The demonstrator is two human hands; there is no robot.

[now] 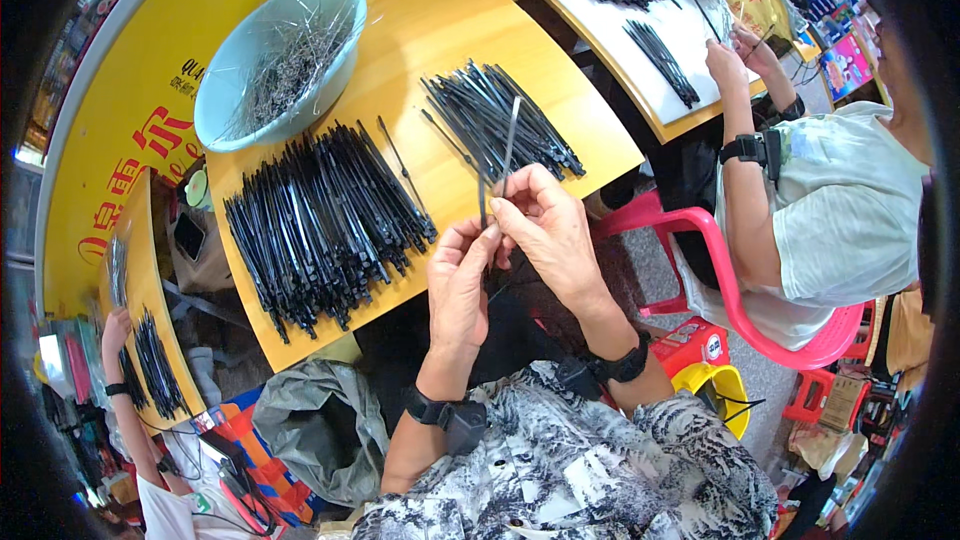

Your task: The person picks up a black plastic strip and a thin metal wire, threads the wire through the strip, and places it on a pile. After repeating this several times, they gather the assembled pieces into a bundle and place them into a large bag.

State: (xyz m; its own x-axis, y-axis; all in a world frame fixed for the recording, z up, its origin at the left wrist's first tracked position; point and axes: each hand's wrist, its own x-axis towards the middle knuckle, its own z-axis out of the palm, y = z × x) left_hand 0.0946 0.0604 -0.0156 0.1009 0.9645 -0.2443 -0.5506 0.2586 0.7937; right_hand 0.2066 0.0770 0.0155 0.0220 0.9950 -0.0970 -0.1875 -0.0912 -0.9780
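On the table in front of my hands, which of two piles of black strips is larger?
The left pile, beside the blue bowl: it spreads clearly wider than the right pile.

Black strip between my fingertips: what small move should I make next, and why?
Probably firm up the left hand's pinch on the black strip, since the right hand meets it there and the strip's upper length projects unsupported.

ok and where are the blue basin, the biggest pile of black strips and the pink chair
Blue basin (318, 97), head view: on its lower right wall
Biggest pile of black strips (325, 225), head view: on the pile's middle
Pink chair (729, 270), head view: on its curved rail
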